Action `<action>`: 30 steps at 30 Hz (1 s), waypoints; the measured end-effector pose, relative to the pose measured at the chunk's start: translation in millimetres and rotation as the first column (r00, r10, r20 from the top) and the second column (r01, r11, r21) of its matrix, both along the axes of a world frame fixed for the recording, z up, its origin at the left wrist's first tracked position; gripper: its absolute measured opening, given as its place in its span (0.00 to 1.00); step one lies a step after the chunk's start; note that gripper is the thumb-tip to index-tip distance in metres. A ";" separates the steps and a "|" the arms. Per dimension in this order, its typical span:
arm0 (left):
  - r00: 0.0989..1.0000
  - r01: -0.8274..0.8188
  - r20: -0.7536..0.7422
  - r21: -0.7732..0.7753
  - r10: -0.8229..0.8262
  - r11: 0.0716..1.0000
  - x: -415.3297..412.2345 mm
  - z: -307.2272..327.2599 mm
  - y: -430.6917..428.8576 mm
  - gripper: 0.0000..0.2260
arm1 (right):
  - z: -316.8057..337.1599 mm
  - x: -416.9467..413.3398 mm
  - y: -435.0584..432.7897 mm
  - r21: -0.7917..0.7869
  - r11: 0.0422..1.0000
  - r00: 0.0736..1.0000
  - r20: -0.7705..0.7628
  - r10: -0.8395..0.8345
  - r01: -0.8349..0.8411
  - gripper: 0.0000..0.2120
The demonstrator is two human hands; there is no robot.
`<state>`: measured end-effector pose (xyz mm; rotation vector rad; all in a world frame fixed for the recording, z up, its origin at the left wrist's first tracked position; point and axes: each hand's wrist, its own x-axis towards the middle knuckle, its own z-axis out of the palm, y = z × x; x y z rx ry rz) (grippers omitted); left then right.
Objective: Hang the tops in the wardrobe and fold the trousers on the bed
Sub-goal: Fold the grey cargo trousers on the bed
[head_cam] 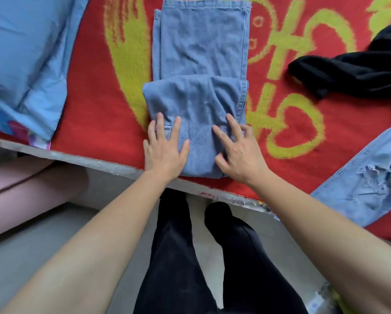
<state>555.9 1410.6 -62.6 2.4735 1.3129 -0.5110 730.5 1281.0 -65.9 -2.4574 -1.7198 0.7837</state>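
Flatly, left hand (165, 151) and right hand (238, 152) press, unclenched, on the folded jeans (199, 96).

This is looking like a bedroom in a home: a red and yellow blanket (88, 87) is covering a bed (99, 163), a blue pillow (20, 53) is lying at its left end, and jeans (201, 53) and a black garment (359, 73) are lying on top.

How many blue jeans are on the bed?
2. A part-folded pair lies in the middle; a ripped pair lies at the right, partly out of view. Others may be hidden.
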 end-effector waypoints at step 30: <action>0.946 0.321 -0.037 -0.015 -0.321 0.947 76.0 -47.3 122.2 0.26 | -39.2 42.8 118.8 -0.117 0.968 0.966 0.162 -0.202 0.222 0.28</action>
